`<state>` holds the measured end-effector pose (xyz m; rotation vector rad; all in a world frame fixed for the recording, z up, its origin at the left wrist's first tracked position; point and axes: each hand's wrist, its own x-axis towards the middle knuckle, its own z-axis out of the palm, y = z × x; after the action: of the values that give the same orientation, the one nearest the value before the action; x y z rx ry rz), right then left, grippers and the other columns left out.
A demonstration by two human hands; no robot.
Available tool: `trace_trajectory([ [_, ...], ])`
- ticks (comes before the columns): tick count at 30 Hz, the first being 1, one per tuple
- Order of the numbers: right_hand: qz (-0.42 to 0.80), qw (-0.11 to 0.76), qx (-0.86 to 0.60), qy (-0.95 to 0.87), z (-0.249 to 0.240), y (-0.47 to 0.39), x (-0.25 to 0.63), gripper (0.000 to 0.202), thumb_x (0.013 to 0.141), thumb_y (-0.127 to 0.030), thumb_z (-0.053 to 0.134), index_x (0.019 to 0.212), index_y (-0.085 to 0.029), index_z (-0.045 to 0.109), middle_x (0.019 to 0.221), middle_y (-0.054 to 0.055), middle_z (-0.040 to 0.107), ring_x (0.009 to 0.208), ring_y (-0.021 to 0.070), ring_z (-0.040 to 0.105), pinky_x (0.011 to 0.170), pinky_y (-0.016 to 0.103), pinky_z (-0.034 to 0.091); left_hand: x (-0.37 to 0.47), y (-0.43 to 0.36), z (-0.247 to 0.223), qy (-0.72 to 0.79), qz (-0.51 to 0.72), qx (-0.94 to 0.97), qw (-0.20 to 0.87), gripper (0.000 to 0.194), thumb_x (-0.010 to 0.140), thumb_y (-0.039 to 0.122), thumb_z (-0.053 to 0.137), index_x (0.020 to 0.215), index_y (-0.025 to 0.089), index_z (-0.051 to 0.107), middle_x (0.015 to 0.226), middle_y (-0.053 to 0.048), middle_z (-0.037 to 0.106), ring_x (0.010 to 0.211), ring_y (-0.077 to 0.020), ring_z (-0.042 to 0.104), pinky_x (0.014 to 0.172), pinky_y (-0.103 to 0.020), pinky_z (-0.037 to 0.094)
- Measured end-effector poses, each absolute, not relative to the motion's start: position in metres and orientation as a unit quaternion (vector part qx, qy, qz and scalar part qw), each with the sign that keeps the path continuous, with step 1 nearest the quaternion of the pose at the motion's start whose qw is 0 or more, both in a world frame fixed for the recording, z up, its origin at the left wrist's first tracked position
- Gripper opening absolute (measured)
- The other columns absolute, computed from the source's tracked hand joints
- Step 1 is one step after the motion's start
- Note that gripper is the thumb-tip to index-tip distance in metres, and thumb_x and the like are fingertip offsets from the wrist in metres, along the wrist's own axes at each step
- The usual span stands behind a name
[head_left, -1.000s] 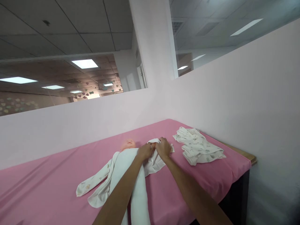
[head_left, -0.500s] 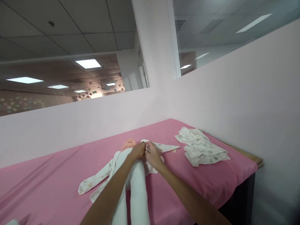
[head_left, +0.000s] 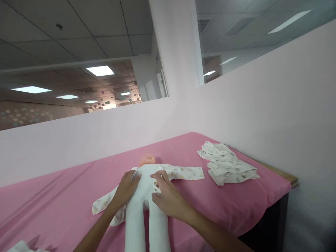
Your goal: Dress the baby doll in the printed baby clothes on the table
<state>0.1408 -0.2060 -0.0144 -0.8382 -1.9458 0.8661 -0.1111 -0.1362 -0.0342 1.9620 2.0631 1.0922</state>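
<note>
A baby doll [head_left: 143, 183] with a white cloth body and a peach head lies on its back, legs toward me. A white printed baby shirt [head_left: 185, 172] has its sleeves spread out to both sides, and its front lies open over the white chest. My left hand [head_left: 128, 188] rests with fingers stretched along the doll's left-hand side in view, touching the shirt edge. Over the other side of the torso is my right hand [head_left: 168, 196], thumb and fingers apart around the shirt's front edge. Part of that edge is hidden under the hand.
A pink sheet [head_left: 65, 203] covers the table. Folded white printed baby clothes [head_left: 228, 164] lie in a pile at the right. White cloth [head_left: 22, 246] shows at the bottom left corner. Pale walls [head_left: 249, 115] with windows rise behind and to the right.
My hands have parted from their pinch near the doll's shoulder and come down onto its torso. The right-hand sleeve, bunched and narrow before, now lies stretched out flat.
</note>
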Motion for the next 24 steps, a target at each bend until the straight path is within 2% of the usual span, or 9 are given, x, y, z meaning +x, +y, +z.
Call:
trace_trajectory([
  [4,0.258,0.392,-0.421,-0.776,-0.027,-0.216,0.143,0.039,0.079,-0.015,0.048,0.116,-0.024,0.053,0.119,0.006,0.052,0.093,0.02,0.054,0.077,0.032,0.04,-0.126,-0.166,-0.045,0.704,0.372,0.585,0.155,0.077,0.087,0.063,0.046,0.143,0.012,0.038,0.132,-0.018,0.058,0.118,-0.0318,0.058,0.097,-0.041,0.046],
  [7,0.267,0.38,-0.443,-0.767,-0.034,-0.213,0.146,0.02,0.082,-0.015,0.044,0.098,-0.021,0.053,0.094,0.003,0.057,0.081,0.0184,0.052,0.066,0.029,0.036,-0.126,-0.178,-0.043,0.716,0.344,0.566,0.223,0.073,0.088,0.07,0.04,0.137,0.015,0.044,0.124,-0.015,0.065,0.113,-0.0315,0.063,0.095,-0.041,0.046],
  [9,0.302,0.375,-0.445,-0.755,-0.033,-0.209,0.146,0.01,0.082,-0.013,0.042,0.085,-0.022,0.047,0.076,-0.001,0.051,0.068,0.0149,0.046,0.057,0.027,0.03,-0.127,-0.18,-0.043,0.723,0.336,0.556,0.235,0.071,0.087,0.071,0.041,0.129,0.015,0.049,0.121,-0.015,0.067,0.114,-0.0327,0.062,0.095,-0.042,0.046],
  [11,0.343,0.385,-0.44,-0.735,-0.03,-0.206,0.143,0.011,0.08,-0.011,0.042,0.079,-0.022,0.044,0.07,-0.004,0.046,0.061,0.0124,0.04,0.053,0.026,0.027,-0.13,-0.179,-0.045,0.721,0.338,0.549,0.254,0.072,0.086,0.071,0.043,0.128,0.013,0.048,0.118,-0.016,0.068,0.112,-0.0331,0.063,0.092,-0.041,0.048],
  [14,0.38,0.429,-0.419,-0.704,-0.023,-0.204,0.134,0.016,0.08,-0.011,0.045,0.091,-0.021,0.053,0.078,-0.003,0.051,0.064,0.0118,0.043,0.055,0.025,0.031,-0.134,-0.179,-0.044,0.716,0.361,0.537,0.261,0.072,0.084,0.067,0.05,0.132,0.013,0.045,0.125,-0.017,0.064,0.117,-0.0321,0.061,0.092,-0.039,0.049],
  [17,0.39,0.453,-0.388,-0.701,-0.02,-0.204,0.124,0.029,0.085,-0.016,0.045,0.109,-0.022,0.06,0.086,0.0,0.058,0.069,0.0138,0.05,0.06,0.027,0.037,-0.132,-0.188,-0.031,0.702,0.387,0.525,0.287,0.068,0.085,0.06,0.055,0.138,0.02,0.041,0.13,-0.013,0.061,0.119,-0.0294,0.06,0.09,-0.037,0.05],
  [19,0.383,0.452,-0.367,-0.717,-0.02,-0.206,0.12,0.031,0.085,-0.017,0.047,0.11,-0.024,0.064,0.085,0.001,0.059,0.071,0.015,0.053,0.062,0.028,0.038,-0.123,-0.199,-0.015,0.676,0.401,0.515,0.341,0.068,0.085,0.058,0.056,0.142,0.025,0.036,0.122,-0.009,0.064,0.107,-0.0265,0.065,0.079,-0.034,0.054],
  [21,0.39,0.444,-0.346,-0.729,-0.02,-0.207,0.118,0.03,0.084,-0.018,0.049,0.108,-0.025,0.066,0.082,0.001,0.059,0.07,0.0151,0.053,0.061,0.027,0.039,-0.109,-0.212,0.0,0.642,0.414,0.522,0.38,0.07,0.085,0.056,0.057,0.145,0.027,0.033,0.104,-0.005,0.068,0.085,-0.0224,0.069,0.064,-0.03,0.052],
  [24,0.431,0.431,-0.327,-0.722,-0.021,-0.204,0.12,0.027,0.083,-0.022,0.053,0.106,-0.025,0.068,0.082,0.0,0.061,0.067,0.0143,0.054,0.057,0.026,0.038,-0.086,-0.226,0.013,0.587,0.397,0.585,0.394,0.076,0.086,0.054,0.057,0.149,0.024,0.029,0.071,0.004,0.061,0.051,-0.0145,0.054,0.049,-0.026,0.042],
])
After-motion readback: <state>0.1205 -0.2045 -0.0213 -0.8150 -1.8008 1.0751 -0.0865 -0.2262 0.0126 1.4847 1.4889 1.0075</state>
